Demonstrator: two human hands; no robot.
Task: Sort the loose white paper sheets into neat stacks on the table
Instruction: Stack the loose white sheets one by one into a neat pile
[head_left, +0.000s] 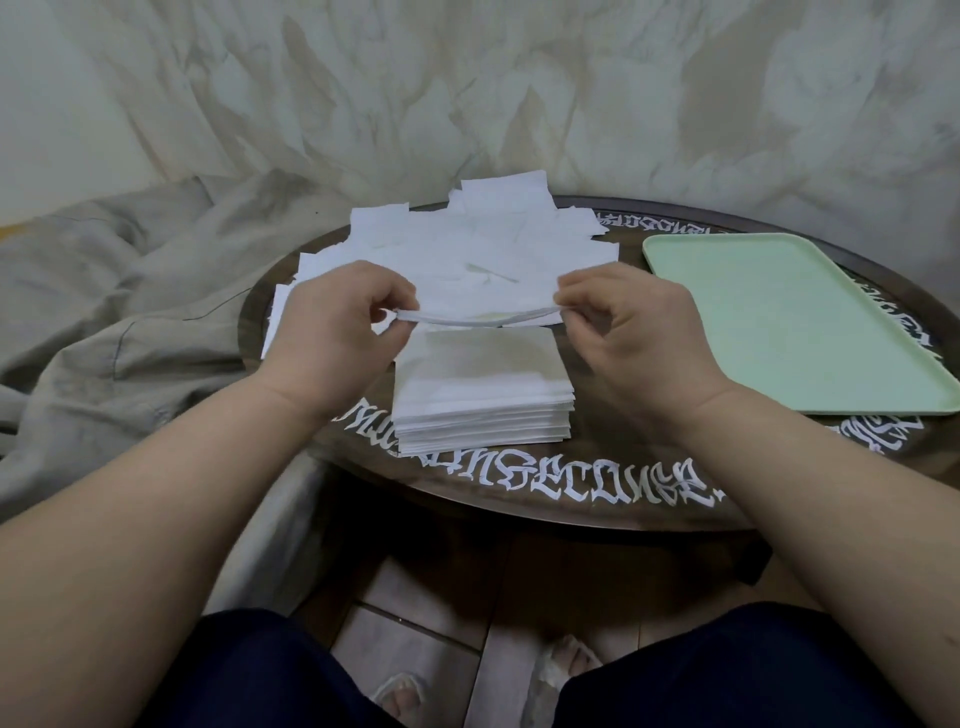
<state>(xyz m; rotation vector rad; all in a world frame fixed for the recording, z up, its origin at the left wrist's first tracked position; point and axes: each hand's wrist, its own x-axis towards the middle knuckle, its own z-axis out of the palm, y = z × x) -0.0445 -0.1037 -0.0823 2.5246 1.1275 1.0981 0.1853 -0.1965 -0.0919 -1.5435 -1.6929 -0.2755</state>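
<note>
I have one squared stack built at the near middle of the table, and a loose pile of sheets waits behind it, so I judge the sorting partly done. My left hand and right hand each pinch an end of a thin bundle of sheets held above the stack. A green tray sits to the right, well apart; rumpled cloth lies left. Nothing blocks the drop.

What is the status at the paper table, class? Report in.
Left hand and right hand pinch a held sheet above the neat stack. Loose pile behind. Green tray empty. Nothing obstructing.
</note>
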